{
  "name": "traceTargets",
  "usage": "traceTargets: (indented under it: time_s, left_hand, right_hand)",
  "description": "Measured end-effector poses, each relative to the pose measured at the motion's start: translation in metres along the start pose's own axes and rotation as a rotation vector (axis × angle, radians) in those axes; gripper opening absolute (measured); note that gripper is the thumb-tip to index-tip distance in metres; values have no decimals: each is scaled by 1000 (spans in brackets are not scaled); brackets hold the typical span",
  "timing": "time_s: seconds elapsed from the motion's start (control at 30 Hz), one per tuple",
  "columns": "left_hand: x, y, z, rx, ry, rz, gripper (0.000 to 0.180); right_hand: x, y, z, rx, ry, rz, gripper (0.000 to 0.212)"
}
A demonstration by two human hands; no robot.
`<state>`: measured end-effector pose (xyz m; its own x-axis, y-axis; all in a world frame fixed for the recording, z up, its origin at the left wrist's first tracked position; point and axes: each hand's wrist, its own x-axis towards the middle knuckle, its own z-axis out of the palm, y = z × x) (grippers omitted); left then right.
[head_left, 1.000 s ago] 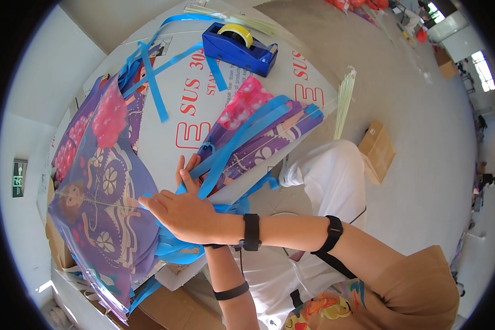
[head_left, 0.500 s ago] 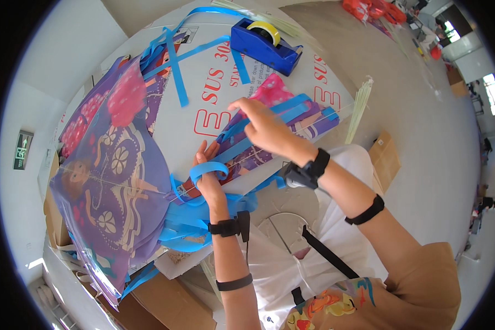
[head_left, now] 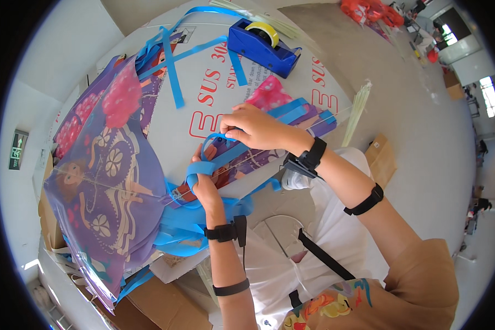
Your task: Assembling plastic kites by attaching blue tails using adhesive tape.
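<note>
A folded purple kite (head_left: 269, 159) with printed figures and a thin stick along it lies in front of me on the table. My left hand (head_left: 205, 190) is at its near left end, with blue ribbon (head_left: 199, 168) looped over the thumb side; its fingers, partly hidden, curl around the ribbon. My right hand (head_left: 253, 129) is above the kite, thumb and forefinger pinching a part of the ribbon that arcs across from the left hand. More blue ribbon hangs in a heap below my left wrist.
Another purple printed kite (head_left: 107, 192) drapes over the table's left side. A blue tape dispenser (head_left: 264, 48) with yellow tape stands at the far side. Pale thin sticks (head_left: 357, 113) project past the right table edge. A cardboard box (head_left: 380, 159) stands on the floor at right.
My right hand has moved slightly left and down, now closed on the ribbon, which has been drawn into an arc. The left fingers have curled in from a more outstretched pose.
</note>
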<state>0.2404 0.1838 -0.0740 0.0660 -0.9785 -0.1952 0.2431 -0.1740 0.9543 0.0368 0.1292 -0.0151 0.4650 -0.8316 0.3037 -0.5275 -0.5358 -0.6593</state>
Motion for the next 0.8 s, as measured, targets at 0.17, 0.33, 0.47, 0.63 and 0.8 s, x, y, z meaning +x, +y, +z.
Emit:
traceTargets:
  time_s: [0.17,0.33,0.47,0.63,0.8]
  left_hand:
    - [3,-1,-2,16,-28,11,53]
    - [-1,1,-1,-11,-22,39,50]
    - [-1,2,0,-33,43,-68,52]
    - [0,5,2,-57,12,-17,52]
    - [-5,11,4,-14,15,-40,52]
  right_hand:
    - [1,-25,-21,-31,40,43,6]
    - [2,-42,-41,27,-3,79,9]
    - [-6,-45,-45,250,-122,209,11]
    - [-10,-41,-52,545,-115,250,14]
    - [-14,-39,-106,737,-114,372,14]
